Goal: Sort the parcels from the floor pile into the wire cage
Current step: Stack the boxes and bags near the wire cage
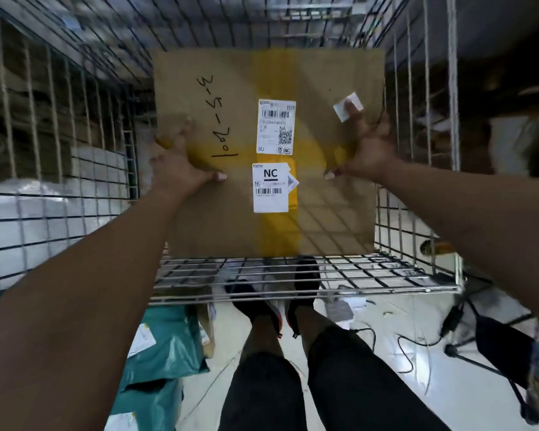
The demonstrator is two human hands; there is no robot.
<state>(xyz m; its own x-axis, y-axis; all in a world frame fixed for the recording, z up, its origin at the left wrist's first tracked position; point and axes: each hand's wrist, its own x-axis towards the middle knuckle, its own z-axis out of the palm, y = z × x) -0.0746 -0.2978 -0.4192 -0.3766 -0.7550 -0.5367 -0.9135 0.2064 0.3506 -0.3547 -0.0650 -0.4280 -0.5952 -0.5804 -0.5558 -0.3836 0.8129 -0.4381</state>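
Observation:
A large brown cardboard parcel [240,219] with yellow tape, two white labels and black handwriting sits inside the wire cage [293,275], over its mesh floor. My left hand [178,163] holds the parcel's left edge, thumb lying on the top face. My right hand [364,144] holds the right edge, fingers spread on the top face and one fingertip on a small white sticker. Whether the parcel rests fully on the mesh or is carried I cannot tell.
Wire walls [75,157] rise on the left, right and back. Teal plastic mailers [165,346] lie on the floor at lower left beside my feet. Black cables and a tripod leg [467,353] lie at lower right. Pale bagged parcels [28,213] are stacked outside the left wall.

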